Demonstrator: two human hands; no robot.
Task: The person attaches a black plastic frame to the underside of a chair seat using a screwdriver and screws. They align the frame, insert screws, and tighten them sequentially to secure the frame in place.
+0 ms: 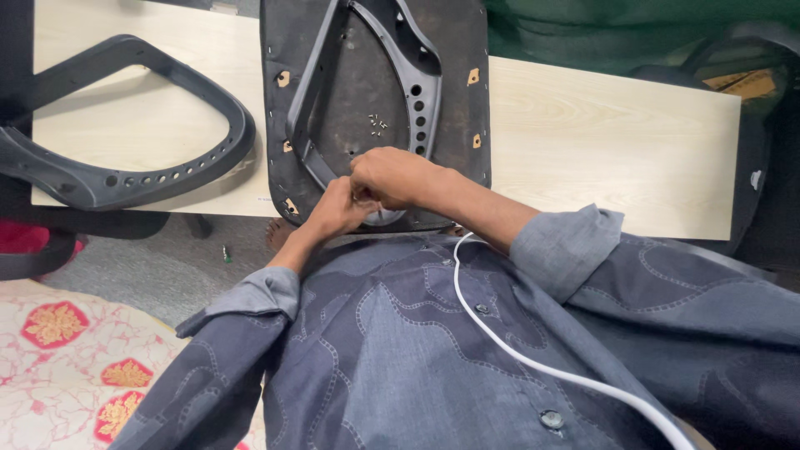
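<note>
An upturned black chair seat [450, 50] lies on a pale wooden table [600, 142], with a black plastic armrest frame [417, 75] resting on it. Several small screws [377, 124] lie loose on the seat's underside. My left hand [336, 208] and my right hand [392, 177] meet at the near end of the armrest frame, fingers closed together at that spot. Whatever is pinched between them is hidden.
A second black armrest frame [133, 158] lies on the table's left part. A white cable [533, 358] runs down my grey patterned shirt. A red and white patterned mat [67, 350] covers the floor at lower left. A dark chair part [750, 75] sits at the right.
</note>
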